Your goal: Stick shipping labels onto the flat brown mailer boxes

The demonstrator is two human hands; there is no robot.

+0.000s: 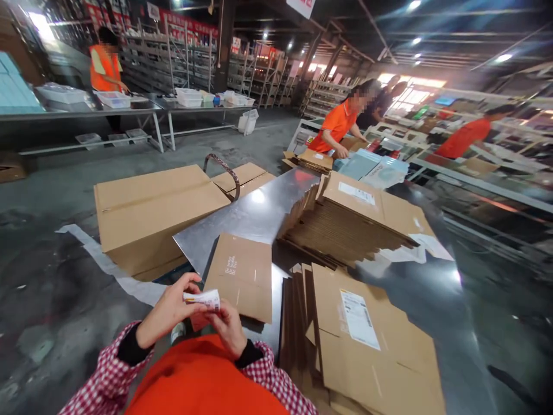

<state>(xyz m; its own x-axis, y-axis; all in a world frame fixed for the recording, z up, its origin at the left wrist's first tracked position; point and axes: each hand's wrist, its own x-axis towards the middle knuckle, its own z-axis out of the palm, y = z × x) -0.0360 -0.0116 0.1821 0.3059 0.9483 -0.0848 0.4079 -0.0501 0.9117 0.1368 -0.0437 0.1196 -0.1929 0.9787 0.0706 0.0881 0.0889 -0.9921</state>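
Observation:
Between my two hands, low in the view, is a small white printed label, curled up at its edges. My left hand pinches its left end between thumb and fingers. At its right end my right hand grips it with the fingertips. Just beyond my hands a flat brown carton with white printing lies on the metal table. To the right stands a stack of flattened cartons, its top one bearing a white shipping label.
A second stack of flattened cartons sits farther back. Left of the table is a big closed cardboard box; a white paper strip trails on the floor. A co-worker in orange handles cardboard near light-blue boxes.

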